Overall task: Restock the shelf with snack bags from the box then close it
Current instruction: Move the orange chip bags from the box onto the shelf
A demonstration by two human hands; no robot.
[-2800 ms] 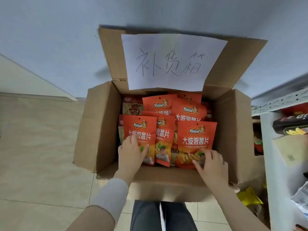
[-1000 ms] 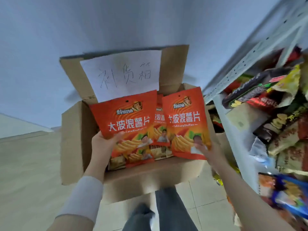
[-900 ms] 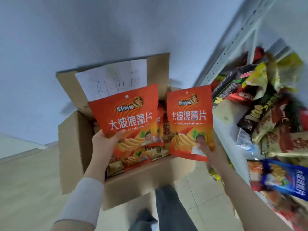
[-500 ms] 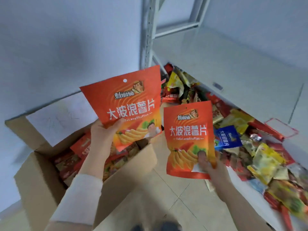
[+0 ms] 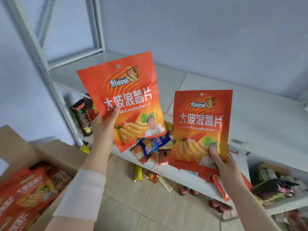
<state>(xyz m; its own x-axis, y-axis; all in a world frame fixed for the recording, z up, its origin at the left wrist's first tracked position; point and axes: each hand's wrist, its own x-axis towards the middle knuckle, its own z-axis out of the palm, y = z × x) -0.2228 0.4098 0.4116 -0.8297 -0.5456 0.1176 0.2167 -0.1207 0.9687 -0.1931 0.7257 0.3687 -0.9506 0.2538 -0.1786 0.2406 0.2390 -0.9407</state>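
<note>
We see through one wide-angle camera worn on the head, aimed forward and down. It sits close to the white shelf (image 5: 266,124) straight ahead, the open box (image 5: 55,152) cropped at lower left, tiled floor (image 5: 133,205) beneath.

**Location: small shop or its stockroom, as far as I can judge.**

Evidence I see:
- White metal shelf (image 5: 266,124) with flat boards. A perforated upright (image 5: 42,64) stands at its left end.
- Mixed snack packets (image 5: 153,144) lie heaped loose along the shelf's front edge and into its left corner. More packets (image 5: 275,185) sit on the board beneath.
- Open cardboard box (image 5: 58,152) beside the shelf's left end, packed with orange snack bags (image 5: 25,189) of one kind.
- Two more of that same product, a left-hand bag (image 5: 126,97) and a right-hand bag (image 5: 200,124), are held up before the shelf.
- Beige tiled floor (image 5: 133,205) and a bare pale-blue wall (image 5: 200,30).
</note>
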